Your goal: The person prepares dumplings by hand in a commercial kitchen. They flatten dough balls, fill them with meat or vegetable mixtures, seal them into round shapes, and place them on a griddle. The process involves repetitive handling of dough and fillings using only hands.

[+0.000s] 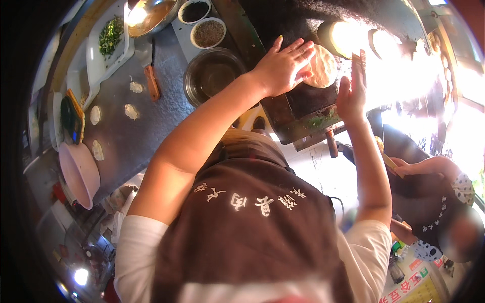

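A flat round of pale dough (322, 68) lies on the dark griddle (291, 28) in front of me. My left hand (286, 67) is spread at its left edge, with the fingers reaching over the dough and the thumb by its near edge. Just right of the dough, my right hand (352, 91) is raised with straight fingers and the thumb apart, holding nothing. Behind it are a bright round flatbread (343, 38) and another pale round (382, 43), both partly washed out by glare.
Left of the griddle stand a steel bowl (214, 74), a bowl of seeds or spice (208, 33) and a wooden-handled scraper (151, 82). Dough lumps (131, 111) dot the metal counter (166, 60). A pink basin (80, 174) sits at its edge. At right, a co-worker (424, 185) holds something.
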`<state>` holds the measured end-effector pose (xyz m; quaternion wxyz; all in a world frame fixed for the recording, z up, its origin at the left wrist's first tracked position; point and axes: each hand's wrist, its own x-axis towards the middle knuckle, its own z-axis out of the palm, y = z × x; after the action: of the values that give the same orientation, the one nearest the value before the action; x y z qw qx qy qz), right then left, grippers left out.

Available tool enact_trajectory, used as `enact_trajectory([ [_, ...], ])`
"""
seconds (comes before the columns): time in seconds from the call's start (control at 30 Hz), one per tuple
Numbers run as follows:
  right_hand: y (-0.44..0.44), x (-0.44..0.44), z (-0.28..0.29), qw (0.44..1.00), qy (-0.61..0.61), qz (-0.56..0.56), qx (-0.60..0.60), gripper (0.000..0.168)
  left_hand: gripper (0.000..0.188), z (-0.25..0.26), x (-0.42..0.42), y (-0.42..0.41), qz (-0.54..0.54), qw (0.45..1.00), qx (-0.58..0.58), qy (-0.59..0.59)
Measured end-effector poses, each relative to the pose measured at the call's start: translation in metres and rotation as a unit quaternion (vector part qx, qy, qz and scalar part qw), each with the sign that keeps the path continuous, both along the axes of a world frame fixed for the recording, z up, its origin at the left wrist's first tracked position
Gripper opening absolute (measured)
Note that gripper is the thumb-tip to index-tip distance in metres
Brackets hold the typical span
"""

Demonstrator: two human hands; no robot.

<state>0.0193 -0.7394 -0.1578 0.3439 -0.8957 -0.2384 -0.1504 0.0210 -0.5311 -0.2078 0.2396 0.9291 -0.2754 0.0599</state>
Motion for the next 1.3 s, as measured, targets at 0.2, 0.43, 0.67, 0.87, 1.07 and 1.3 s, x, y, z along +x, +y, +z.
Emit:
enact_trajectory([
  [0.2,-0.006,0.013,-0.010,0.990,0.001,0.082,-0.111,0.052,0.053,0.009,-0.025,0.009,0.105,0.994,-0.025,0.001],
  [0.43,-0.004,0.006,-0.020,0.963,0.046,0.185,-0.190,0.054,0.057,0.010,-0.063,-0.007,0.128,0.991,0.015,0.027],
  [0.67,0.007,-0.001,-0.019,0.991,0.097,0.078,0.042,0.046,0.068,0.004,-0.073,-0.014,0.097,0.994,0.031,0.046],
  [0.87,0.002,0.038,-0.017,0.986,0.127,0.111,-0.012,0.042,0.071,0.008,-0.055,-0.030,0.090,0.992,0.077,0.035],
  [1.07,-0.014,-0.010,-0.028,0.960,0.096,0.100,-0.245,0.053,0.065,-0.005,-0.014,-0.022,0.027,0.995,0.092,-0.017],
  [1.3,-0.002,-0.022,-0.035,0.978,0.054,0.071,-0.189,0.052,0.047,0.011,-0.024,0.063,0.202,0.945,-0.253,-0.048],
])
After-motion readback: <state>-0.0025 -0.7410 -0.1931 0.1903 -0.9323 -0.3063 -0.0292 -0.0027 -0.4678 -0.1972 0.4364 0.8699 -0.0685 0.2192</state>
